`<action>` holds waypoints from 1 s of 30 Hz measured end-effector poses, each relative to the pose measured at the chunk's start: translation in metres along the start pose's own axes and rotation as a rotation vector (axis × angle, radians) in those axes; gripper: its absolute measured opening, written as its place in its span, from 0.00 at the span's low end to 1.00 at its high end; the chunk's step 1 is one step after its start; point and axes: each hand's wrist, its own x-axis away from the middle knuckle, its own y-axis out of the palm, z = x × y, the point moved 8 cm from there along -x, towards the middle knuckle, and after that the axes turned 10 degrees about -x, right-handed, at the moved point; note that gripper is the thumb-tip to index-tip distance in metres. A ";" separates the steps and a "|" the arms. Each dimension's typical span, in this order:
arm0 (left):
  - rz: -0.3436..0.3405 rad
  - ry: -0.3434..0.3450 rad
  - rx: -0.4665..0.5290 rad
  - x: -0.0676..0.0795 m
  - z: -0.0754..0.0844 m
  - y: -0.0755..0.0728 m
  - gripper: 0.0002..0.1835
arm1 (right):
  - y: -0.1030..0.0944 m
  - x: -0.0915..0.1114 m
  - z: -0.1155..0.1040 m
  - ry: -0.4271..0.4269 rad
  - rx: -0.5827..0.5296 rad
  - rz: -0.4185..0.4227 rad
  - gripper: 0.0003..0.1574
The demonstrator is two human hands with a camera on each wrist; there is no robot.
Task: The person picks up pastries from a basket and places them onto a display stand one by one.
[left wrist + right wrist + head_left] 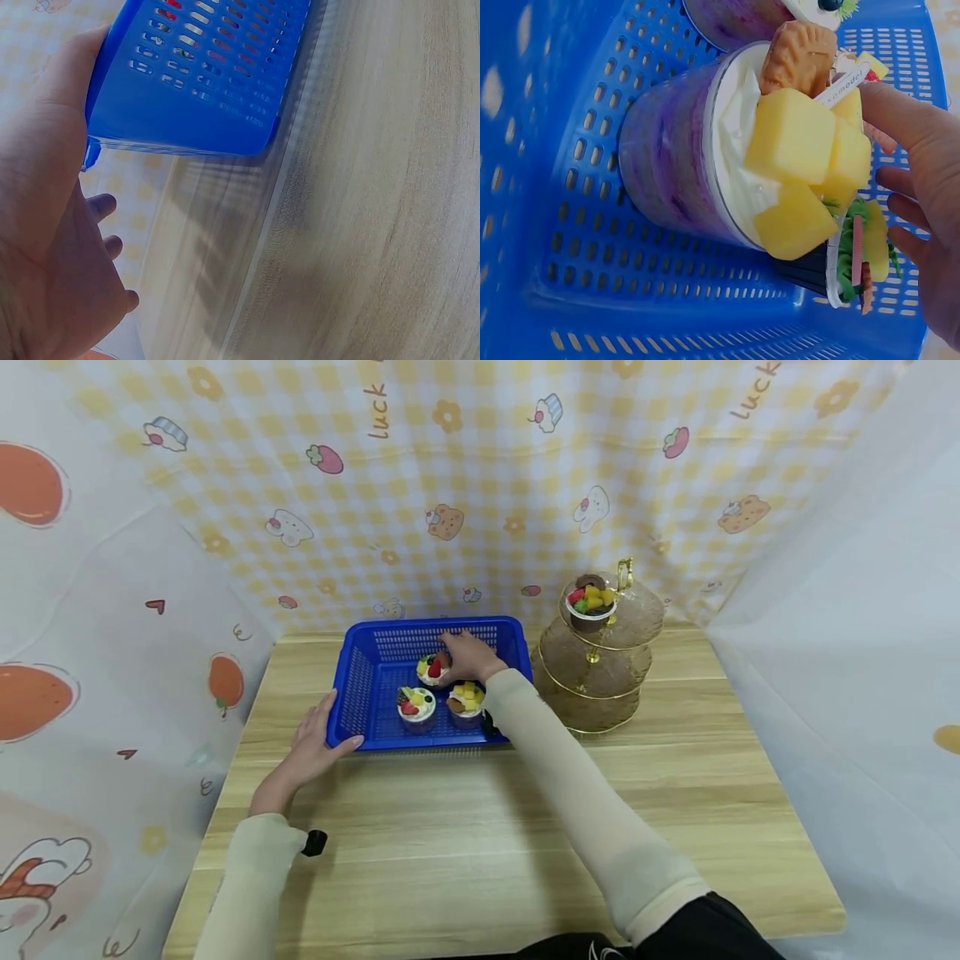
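Note:
My left hand (311,747) rests at the front left corner of a blue basket (375,745), thumb along the front rim and fingers along the left side. Inside the basket, my right hand (471,658) reaches toward the back, fingers spread beside a strawberry-topped dessert cup (433,669); a firm hold is not visible. Nearer the front stand a fruit-topped cup (417,708) and a cup with yellow cubes (465,703). The right wrist view shows a dark cup with green topping (851,255) beside my fingers, hidden from the head view.
A tiered gold-rimmed stand (596,672) is to the right of the basket, with a fruit-topped dark cup (590,606) on its top tier. Both stand on a wooden table (420,852). Behind hangs a checked cloth (450,468).

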 end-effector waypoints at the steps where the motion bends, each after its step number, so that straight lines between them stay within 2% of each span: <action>1: 0.000 0.000 0.002 0.000 0.001 0.000 0.56 | 0.000 0.000 0.001 0.009 0.000 0.001 0.59; 4: 0.000 -0.004 0.007 0.000 0.002 0.000 0.56 | -0.001 0.001 0.001 0.024 0.007 0.002 0.59; 7: -0.003 -0.008 0.012 0.001 0.003 -0.001 0.56 | -0.001 0.001 -0.003 0.016 0.027 0.003 0.52; 11: -0.007 -0.008 0.016 0.001 0.003 -0.001 0.57 | 0.003 -0.001 -0.005 0.011 0.056 0.023 0.34; 14: -0.005 -0.004 0.015 0.001 0.003 -0.001 0.57 | 0.006 -0.004 0.000 0.046 0.069 0.032 0.34; 18: 0.000 0.000 0.014 0.000 0.002 0.000 0.56 | 0.011 -0.009 0.002 0.064 0.069 0.010 0.50; 20: -0.001 0.002 0.017 0.000 0.002 0.000 0.56 | 0.014 -0.010 0.002 0.057 0.070 0.000 0.54; 26: 0.009 0.004 0.002 0.000 0.002 0.000 0.56 | 0.017 -0.013 0.000 0.014 0.066 -0.013 0.51; 30: 0.022 0.009 -0.015 -0.001 0.001 -0.001 0.56 | 0.017 -0.014 0.000 0.004 0.061 -0.008 0.53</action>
